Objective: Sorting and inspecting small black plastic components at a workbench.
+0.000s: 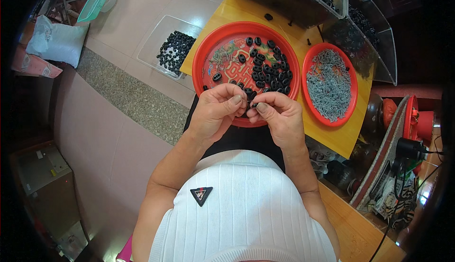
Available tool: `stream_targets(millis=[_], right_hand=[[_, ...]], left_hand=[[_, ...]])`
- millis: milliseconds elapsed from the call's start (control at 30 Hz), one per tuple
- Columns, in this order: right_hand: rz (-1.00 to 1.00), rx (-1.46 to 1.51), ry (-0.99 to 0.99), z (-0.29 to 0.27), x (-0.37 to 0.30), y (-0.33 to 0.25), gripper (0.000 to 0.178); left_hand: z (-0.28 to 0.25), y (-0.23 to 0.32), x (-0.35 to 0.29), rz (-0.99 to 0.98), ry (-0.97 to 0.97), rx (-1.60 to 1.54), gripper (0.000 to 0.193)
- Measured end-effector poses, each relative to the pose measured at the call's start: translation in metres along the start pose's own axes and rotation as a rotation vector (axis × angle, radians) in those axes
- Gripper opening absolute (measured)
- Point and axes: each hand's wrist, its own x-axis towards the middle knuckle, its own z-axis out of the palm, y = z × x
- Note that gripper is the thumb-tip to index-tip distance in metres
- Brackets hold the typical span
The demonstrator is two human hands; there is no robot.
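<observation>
A: Left hand [215, 112] and right hand [279, 115] met over the near rim of the large round red plastic tray [208, 53]. Both were pinched on one small black plastic oval piece [252, 104] between the fingertips. Thumbs faced inward, forearms rose from the lower edge of the frame.

B: Tray contents?

A: A loose heap of matching black oval pieces [272, 70], mostly on the tray's right half, with a few strays on the left. Patterned tray floor was exposed elsewhere.

B: Other containers?

A: Smaller round red plastic tray [308, 67] to the right, filled with small grey metal parts [329, 84]. Two clear plastic bins [374, 34] at the far edge of the table; the dark contents looked like more black pieces, but I could not tell for sure. A shallow clear plastic box [151, 44] sat on the floor to the left, holding another pile of black pieces.

B: Surface and room?

A: Yellow wooden table [332, 136], with a few single black pieces lying loose near its far edge. Pale tiled floor [123, 25] with a speckled grey stone strip [137, 101] crossing it. White filled sack [57, 41] and teal plastic basket [95, 1] at upper left. The person wore a white ribbed top [246, 214].
</observation>
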Motion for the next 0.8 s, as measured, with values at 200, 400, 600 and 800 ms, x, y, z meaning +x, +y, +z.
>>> stream_targets(millis=[200, 400, 600, 800], right_hand=[[-0.011, 0.014, 0.015, 0.01, -0.005, -0.004, 0.012], [-0.062, -0.085, 0.054, 0.023, -0.009, -0.007, 0.011], [-0.068, -0.109, 0.06, 0.023, -0.011, -0.007, 0.009], [-0.01, -0.155, 0.097, 0.024, -0.011, -0.009, 0.008]], left_hand=[[-0.001, 0.001, -0.004, 0.006, -0.024, -0.024, 0.008], [0.004, 0.001, -0.008, 0.021, -0.006, -0.04, 0.007], [0.004, 0.002, -0.01, 0.019, -0.043, -0.028, 0.008], [0.003, 0.001, -0.01, 0.05, -0.017, 0.097, 0.009]])
